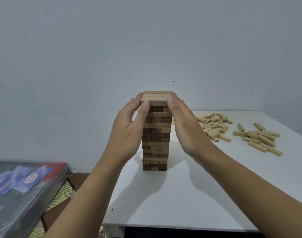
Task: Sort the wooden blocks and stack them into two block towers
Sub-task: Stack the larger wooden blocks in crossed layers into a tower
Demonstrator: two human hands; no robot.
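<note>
One tall tower of light and dark brown wooden blocks [156, 134] stands upright near the middle of the white table [181, 194]. Your left hand [129, 127] curls round the left end of its top layer, grip pinching that corner, thumb on the front face. Your right hand [183, 124] lies flat against the tower's right side, grip spread, fingers straight. Right of the tower, on the table: a heap of black-marked pale wooden blocks [213, 126], then a heap of plain pale wooden blocks [260, 138]. Lower left: a plastic-wrapped box [18, 186]; a patterned floor mat [64, 191] shows between it and the table.
</note>
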